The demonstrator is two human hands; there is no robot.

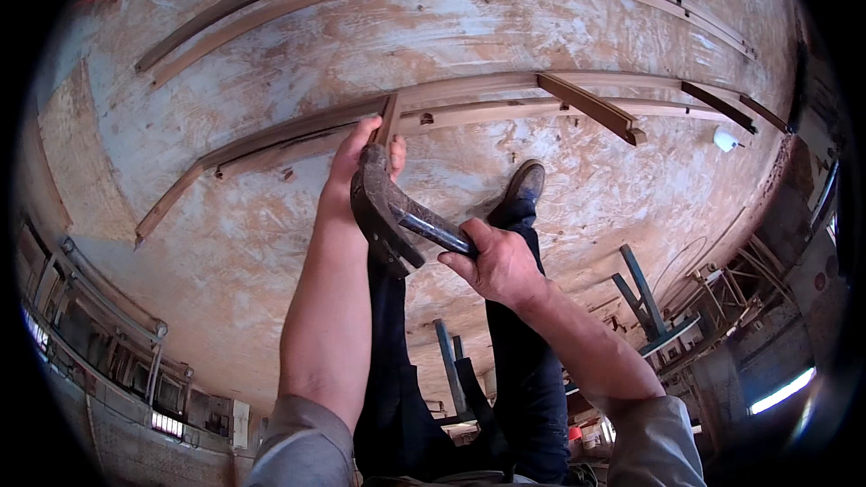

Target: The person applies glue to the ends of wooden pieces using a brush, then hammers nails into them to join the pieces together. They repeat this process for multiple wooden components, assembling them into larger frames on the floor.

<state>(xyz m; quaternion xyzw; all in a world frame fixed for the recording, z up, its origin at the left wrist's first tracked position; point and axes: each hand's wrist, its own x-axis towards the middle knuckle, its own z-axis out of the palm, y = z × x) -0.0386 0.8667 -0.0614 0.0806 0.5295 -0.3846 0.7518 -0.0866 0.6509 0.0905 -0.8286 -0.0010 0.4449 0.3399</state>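
Our right hand (496, 261) has its fingers wrapped tight around the handle of a hammer (383, 207), its dark head poised just beside our left hand (361, 158). The left fingers pinch the short wooden strip (388, 122) upright, apparently steadying it for a blow. Beyond them, 2 long curved wooden rails (469, 108) lie on the worn plywood platform (225, 234) we stand on.

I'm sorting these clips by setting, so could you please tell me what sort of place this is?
Probably a woodworking or joinery shop. A large worn board carries curved wooden strips. The right hand holds a hammer while the left hand steadies a short wooden piece. Metal frames stand below.
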